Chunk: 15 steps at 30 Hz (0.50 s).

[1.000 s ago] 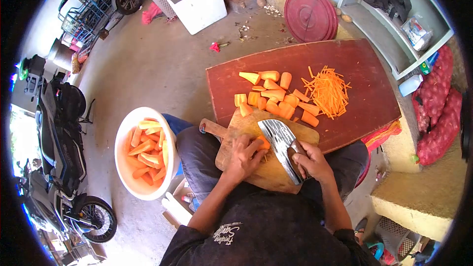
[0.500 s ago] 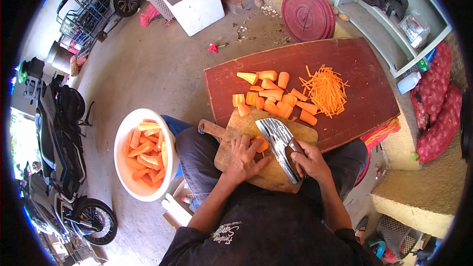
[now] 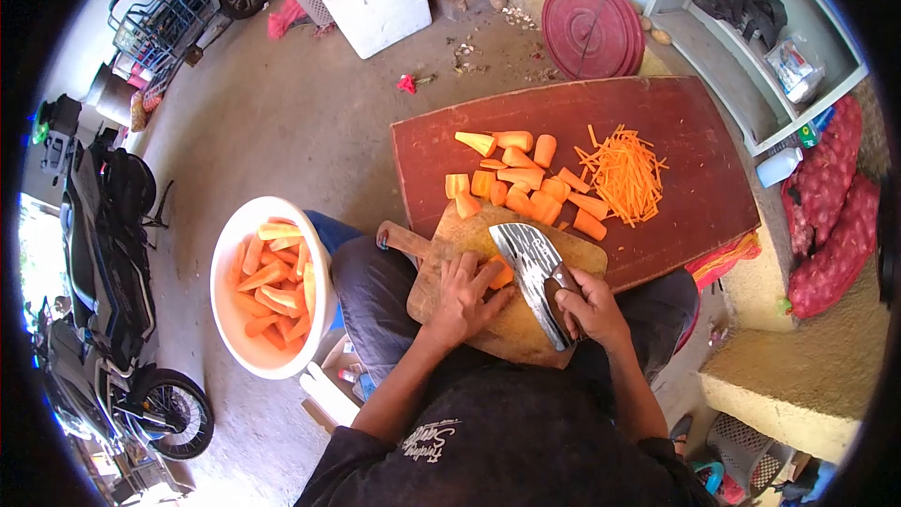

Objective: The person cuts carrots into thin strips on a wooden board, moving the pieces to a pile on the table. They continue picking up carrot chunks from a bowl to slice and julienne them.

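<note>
On the wooden board (image 3: 511, 336), left grip (image 3: 461, 301) clamps a half-hidden carrot piece (image 3: 503, 274); right grip (image 3: 592, 307) clutches a shiny cleaver (image 3: 529, 268).

On the table (image 3: 704, 178) beyond the cutting board (image 3: 514, 330), carrot chunks (image 3: 544, 207) lie left of carrot shreds (image 3: 625, 176).

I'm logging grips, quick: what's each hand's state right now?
Left hand: bent against a carrot piece; whether it grips it can't be told.
Right hand: closed, holding the knife.
</note>
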Motion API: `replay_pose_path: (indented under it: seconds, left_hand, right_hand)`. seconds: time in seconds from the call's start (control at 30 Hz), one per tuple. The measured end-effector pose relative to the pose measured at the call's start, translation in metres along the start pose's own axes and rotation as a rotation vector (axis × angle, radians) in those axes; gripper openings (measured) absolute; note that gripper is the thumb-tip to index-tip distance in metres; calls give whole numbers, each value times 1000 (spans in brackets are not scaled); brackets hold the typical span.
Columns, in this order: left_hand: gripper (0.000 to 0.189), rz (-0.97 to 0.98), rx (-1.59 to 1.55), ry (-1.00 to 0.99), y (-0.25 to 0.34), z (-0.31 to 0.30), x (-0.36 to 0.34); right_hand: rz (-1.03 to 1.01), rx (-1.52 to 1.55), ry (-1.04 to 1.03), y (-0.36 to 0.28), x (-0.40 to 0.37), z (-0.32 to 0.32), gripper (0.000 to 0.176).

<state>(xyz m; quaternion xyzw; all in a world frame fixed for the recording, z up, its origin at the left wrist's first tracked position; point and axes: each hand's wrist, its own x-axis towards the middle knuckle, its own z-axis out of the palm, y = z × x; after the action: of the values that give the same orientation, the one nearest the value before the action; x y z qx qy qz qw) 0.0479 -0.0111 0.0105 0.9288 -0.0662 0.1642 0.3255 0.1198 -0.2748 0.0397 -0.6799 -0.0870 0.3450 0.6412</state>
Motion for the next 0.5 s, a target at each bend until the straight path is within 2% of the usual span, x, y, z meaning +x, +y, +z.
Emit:
replay_pose_path:
  seconds: [0.5]
  left_hand:
    - [47,-22,5,-15,-3,2,-1]
  right_hand:
    - [-11,0,-21,-2,2,-1,43]
